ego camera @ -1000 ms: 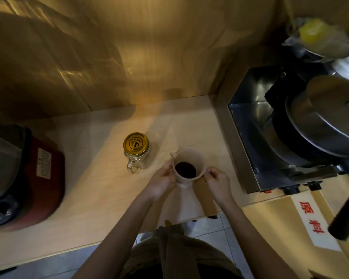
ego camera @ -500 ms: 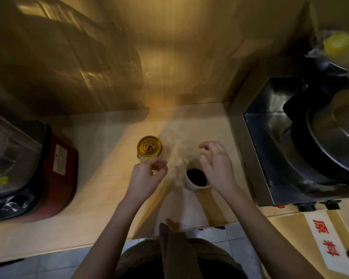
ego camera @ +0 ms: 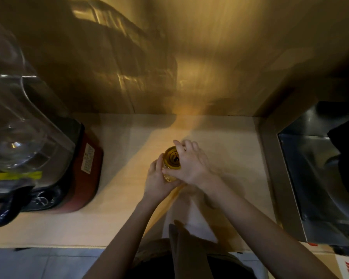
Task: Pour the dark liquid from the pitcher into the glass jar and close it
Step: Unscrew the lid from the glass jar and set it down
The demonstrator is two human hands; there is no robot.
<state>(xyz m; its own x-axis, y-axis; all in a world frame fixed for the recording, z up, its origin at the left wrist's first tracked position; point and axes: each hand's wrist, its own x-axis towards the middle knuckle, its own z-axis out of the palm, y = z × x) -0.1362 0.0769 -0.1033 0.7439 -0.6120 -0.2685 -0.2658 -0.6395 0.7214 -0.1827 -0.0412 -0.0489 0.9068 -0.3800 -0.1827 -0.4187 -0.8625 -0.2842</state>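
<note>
The glass jar (ego camera: 169, 177) with a gold metal lid (ego camera: 172, 158) stands on the pale wooden counter (ego camera: 129, 198), near its middle. My left hand (ego camera: 157, 179) wraps the jar's glass body from the left. From the right, my right hand (ego camera: 192, 164) lies over the lid with its fingers curled around the rim. The lid sits on the jar. I cannot see the pitcher with the dark liquid; my right hand and forearm cover the spot where it stood.
A red-based blender (ego camera: 87, 168) with a clear jug (ego camera: 18, 117) fills the left side. A steel machine (ego camera: 310, 178) borders the counter on the right. A brown wall rises right behind. The counter's front edge (ego camera: 69, 246) is near my body.
Both hands have let go of the pitcher and moved left onto the jar: the left to its body, the right onto the lid. The view has shifted, and the pitcher is hidden.
</note>
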